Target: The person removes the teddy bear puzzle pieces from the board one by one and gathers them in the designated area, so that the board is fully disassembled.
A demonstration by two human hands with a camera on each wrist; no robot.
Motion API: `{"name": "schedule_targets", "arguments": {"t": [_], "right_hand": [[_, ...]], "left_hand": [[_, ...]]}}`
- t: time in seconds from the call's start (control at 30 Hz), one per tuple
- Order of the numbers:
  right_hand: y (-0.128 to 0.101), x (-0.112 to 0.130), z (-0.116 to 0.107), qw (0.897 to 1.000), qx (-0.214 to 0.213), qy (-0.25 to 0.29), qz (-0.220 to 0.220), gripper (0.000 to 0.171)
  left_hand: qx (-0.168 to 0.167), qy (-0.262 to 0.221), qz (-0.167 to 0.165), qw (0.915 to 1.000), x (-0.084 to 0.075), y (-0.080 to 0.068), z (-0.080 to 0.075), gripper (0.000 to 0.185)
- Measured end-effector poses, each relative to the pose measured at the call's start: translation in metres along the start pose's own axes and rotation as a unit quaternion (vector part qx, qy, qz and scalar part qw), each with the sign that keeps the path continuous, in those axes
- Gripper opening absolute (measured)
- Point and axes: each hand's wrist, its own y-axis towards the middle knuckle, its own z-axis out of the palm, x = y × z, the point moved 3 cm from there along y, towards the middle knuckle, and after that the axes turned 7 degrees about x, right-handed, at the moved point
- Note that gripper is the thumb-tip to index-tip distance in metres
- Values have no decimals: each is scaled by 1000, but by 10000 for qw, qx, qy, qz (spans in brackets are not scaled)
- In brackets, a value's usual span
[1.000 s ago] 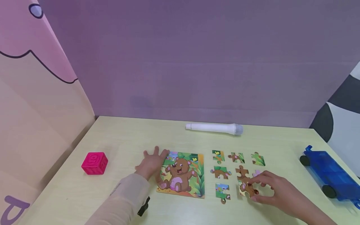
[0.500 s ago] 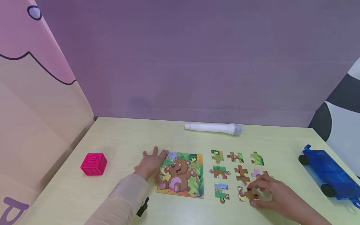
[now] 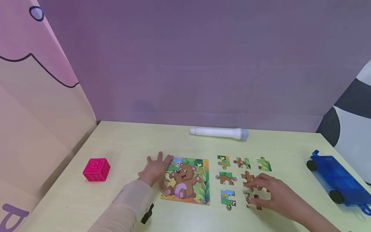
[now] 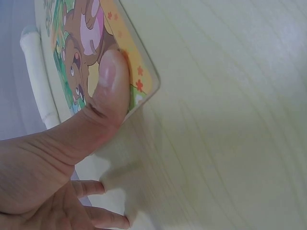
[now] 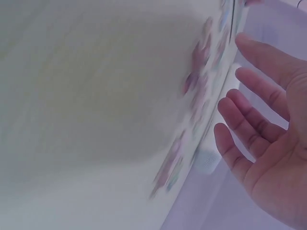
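A bear picture puzzle board (image 3: 188,180) lies flat on the pale table (image 3: 130,145). My left hand (image 3: 157,165) rests beside its left edge with fingers spread; in the left wrist view the thumb (image 4: 109,81) presses on the board's corner (image 4: 141,79). To the right of the board lie several loose puzzle pieces (image 3: 226,178) in rows. My right hand (image 3: 256,190) hovers over the lower right pieces, partly hiding a brown piece (image 3: 251,200). The right wrist view is blurred but shows straight fingers (image 5: 259,120) that hold nothing.
A pink cube (image 3: 96,169) stands at the left. At the back of the table lies a white cylinder (image 3: 219,132). A blue toy car (image 3: 336,180) sits near the right edge. A purple wall stands behind, a pink and peach panel (image 3: 34,112) at the left.
My right hand set the brown piece down in the bottom row, let it go and shifted slightly up and left over the pieces. The left hand stayed put.
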Motion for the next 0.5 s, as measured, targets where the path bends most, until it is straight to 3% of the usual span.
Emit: {"name": "schedule_targets", "arguments": {"t": [0.17,0.4,0.5], "right_hand": [[13,27,1,9984,-159,83,-536,35],[31,63,4,9880,-540,439,-1377,34],[41,78,5,9858,-545,519,-1499,31]], "left_hand": [[17,13,-26,10000,2,1,0,110],[68,17,-63,10000,1,2,1,109],[62,25,-51,10000,0,2,1,108]]}}
